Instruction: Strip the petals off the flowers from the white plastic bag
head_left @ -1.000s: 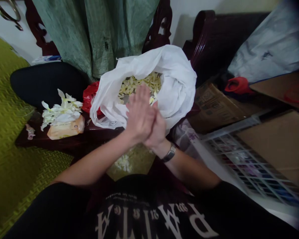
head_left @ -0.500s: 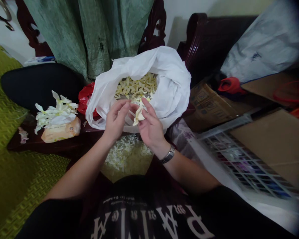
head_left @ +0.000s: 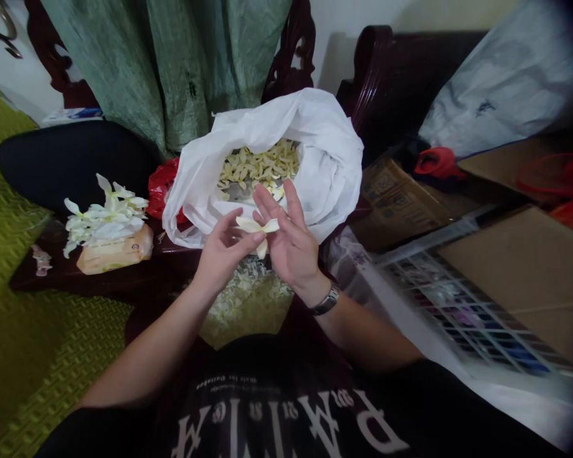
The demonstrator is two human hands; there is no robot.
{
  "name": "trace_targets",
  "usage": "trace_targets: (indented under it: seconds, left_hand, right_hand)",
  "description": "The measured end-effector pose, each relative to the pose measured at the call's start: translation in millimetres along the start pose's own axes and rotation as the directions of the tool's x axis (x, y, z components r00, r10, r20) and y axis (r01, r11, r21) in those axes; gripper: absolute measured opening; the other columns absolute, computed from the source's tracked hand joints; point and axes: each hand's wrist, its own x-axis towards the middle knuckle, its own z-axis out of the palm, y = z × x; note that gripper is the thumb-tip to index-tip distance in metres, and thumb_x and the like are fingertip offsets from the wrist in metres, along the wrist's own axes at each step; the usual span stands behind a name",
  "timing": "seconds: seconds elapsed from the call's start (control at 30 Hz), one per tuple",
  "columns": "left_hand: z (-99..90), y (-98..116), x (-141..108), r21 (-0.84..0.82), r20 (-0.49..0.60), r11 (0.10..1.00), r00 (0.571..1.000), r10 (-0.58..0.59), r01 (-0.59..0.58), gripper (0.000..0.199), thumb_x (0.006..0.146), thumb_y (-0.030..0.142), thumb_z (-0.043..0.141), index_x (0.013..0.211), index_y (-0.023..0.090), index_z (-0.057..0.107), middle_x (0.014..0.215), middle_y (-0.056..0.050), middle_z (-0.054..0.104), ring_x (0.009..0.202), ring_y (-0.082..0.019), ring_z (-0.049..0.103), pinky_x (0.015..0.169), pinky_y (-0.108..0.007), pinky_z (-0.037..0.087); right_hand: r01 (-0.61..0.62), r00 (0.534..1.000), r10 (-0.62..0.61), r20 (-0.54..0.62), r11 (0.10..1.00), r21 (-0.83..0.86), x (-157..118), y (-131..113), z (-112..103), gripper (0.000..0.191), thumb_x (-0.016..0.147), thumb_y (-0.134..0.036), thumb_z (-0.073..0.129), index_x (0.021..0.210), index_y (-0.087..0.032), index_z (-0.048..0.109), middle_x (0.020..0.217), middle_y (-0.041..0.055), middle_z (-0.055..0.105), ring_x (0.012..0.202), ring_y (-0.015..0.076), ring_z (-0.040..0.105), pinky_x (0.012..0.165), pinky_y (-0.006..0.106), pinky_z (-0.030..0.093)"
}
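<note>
Left hand: the left hand [head_left: 222, 261] is half curled, its fingers [head_left: 251, 235] closed on one end of a pale cream flower [head_left: 255, 224] in a light pinch.
Right hand: the right hand [head_left: 291, 245] stands open and spread, a metal wristwatch [head_left: 325, 301] on its wrist; the flower rests against it, ungripped as far as can be told.
Flower: it hangs in the air between the palms, above a white plastic bag's [head_left: 315, 146] lower rim, its narrow petals soft, thin and slightly curled.
Risk: a hard pinch could likely tear the petals; a loosened hold could drop the flower onto the white shreds [head_left: 243, 292] below.
Bag: cream petal strips [head_left: 258, 165] lie heaped inside it.
Desk: the dark wooden desk [head_left: 124, 283] carries white flowers [head_left: 105, 219] on a wrapped packet [head_left: 114, 251], beside a red plastic bag [head_left: 162, 184].
Around: a green mat [head_left: 42, 331], a green curtain [head_left: 172, 63], a wire rack [head_left: 458, 312].
</note>
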Motion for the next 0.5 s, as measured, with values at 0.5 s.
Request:
trace_targets:
  seconds: [0.5]
  left_hand:
    - [-13.4, 5, 2, 0.168, 0.024, 0.967, 0.981, 0.190, -0.192, 0.018, 0.075, 0.037, 0.085, 0.073, 0.022, 0.077, 0.078, -0.001, 0.062, 0.075, -0.015, 0.056, 0.069, -0.028, 0.047]
  right_hand:
    - [-0.260, 0.961, 0.245, -0.126, 0.958, -0.118, -11, 23, -16, 0.027, 0.076, -0.046, 0.082, 0.088, -0.025, 0.069, 0.085, -0.0008, 0.072, 0.080, 0.0170, 0.067, 0.079, 0.034, 0.057]
